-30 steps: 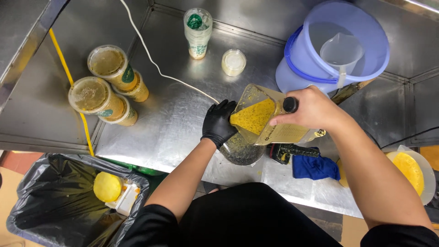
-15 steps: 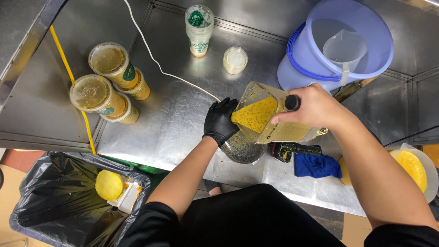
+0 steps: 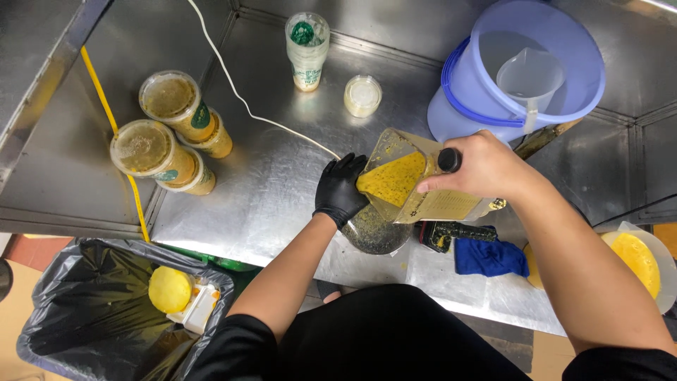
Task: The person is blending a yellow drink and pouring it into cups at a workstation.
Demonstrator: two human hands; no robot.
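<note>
Two hands were engaged at the front edge of the steel counter (image 3: pixel 268 190). Your right hand (image 3: pixel 486 166), bare, was closed around the handle of the blender jug (image 3: pixel 412 187), tilted spout-down with yellow pulp running toward its lip. Your left hand (image 3: pixel 340 189), in a black glove, was curled over the rim of the round strainer (image 3: pixel 374 229) directly beneath the jug, touching it. You were, by my judgement, mid-pour. The next move called for a steady tilt and a firm hold below, since pulp could overshoot the strainer. Two filled cups (image 3: pixel 166 137) stood at the left edge; a blue bucket (image 3: pixel 522 70) occupied the back right corner.
</note>
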